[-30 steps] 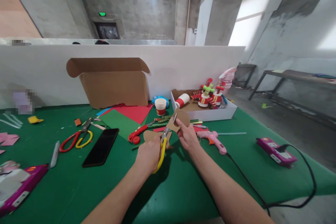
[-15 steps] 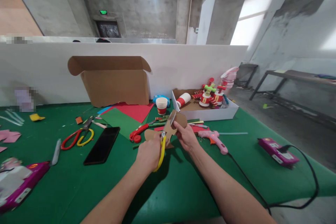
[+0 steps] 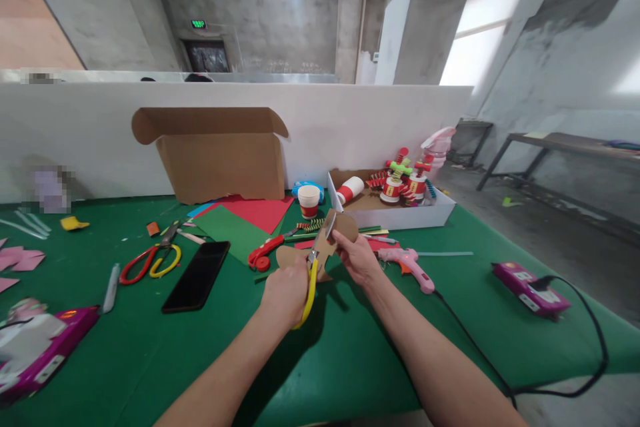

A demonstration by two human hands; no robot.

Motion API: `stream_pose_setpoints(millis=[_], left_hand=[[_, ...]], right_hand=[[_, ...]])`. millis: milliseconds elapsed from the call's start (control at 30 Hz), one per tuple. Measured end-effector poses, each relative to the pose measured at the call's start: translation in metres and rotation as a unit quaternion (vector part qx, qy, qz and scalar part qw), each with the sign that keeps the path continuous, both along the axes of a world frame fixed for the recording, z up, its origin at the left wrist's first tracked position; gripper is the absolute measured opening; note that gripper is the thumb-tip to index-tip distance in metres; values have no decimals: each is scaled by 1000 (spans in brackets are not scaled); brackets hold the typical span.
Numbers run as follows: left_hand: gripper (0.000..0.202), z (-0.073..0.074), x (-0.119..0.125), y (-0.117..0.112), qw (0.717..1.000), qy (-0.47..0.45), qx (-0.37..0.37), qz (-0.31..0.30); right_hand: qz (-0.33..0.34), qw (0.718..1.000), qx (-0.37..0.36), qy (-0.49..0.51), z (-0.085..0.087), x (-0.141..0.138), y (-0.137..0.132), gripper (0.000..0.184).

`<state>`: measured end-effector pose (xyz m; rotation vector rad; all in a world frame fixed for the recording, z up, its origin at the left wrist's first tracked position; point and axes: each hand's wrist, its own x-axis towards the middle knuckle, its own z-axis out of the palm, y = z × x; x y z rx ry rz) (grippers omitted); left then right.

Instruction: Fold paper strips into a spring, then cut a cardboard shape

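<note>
My left hand (image 3: 285, 293) is closed around the yellow handles of a pair of scissors (image 3: 311, 277), whose blades point up and away into a brown cardboard cut-out (image 3: 336, 235). My right hand (image 3: 357, 257) pinches that cut-out from the right and holds it just above the green table (image 3: 350, 360). Part of the brown piece is hidden behind my left hand.
On the table lie a black phone (image 3: 196, 277), red-and-yellow scissors (image 3: 149, 261), red scissors (image 3: 265, 250), a pink glue gun (image 3: 407, 265) with a black cord, a paper cup (image 3: 309, 201) and coloured paper sheets (image 3: 240, 220). An open cardboard box (image 3: 220, 153) and a white tray (image 3: 400, 213) of craft figures stand behind.
Both hands have shifted slightly with the cut-out; the scissors sit a little further into the cardboard. The view has drifted a little.
</note>
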<state>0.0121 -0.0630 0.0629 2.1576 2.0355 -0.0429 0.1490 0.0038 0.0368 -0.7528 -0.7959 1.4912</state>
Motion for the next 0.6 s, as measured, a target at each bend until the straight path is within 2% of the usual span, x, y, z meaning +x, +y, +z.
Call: stream_pose_setpoints(millis=[600], left_hand=[[33,0,-2,-1,1000,3,5,-12]], right_hand=[[27,999,-3,-21,1,9,4,43]])
